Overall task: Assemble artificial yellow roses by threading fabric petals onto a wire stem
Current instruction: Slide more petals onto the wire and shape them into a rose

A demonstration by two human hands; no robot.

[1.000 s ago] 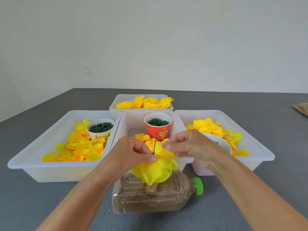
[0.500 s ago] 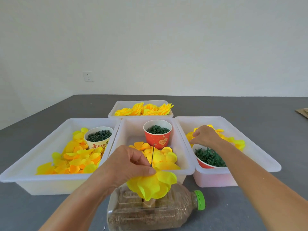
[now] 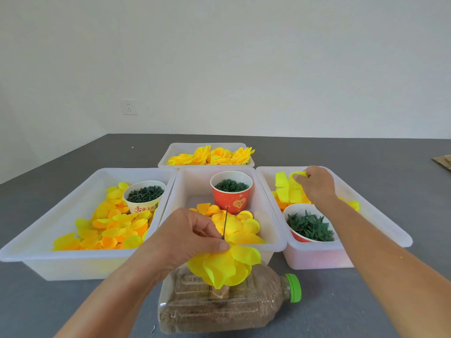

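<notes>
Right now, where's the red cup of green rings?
Head view: the red cup stands at the back of the middle bin, just beyond the wire stem that the left hand pinches, with loose petals in front of it.

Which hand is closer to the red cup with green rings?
Left. The left hand holds the wire stem just before the red cup; the right hand is in the right bin, farther away.
</notes>
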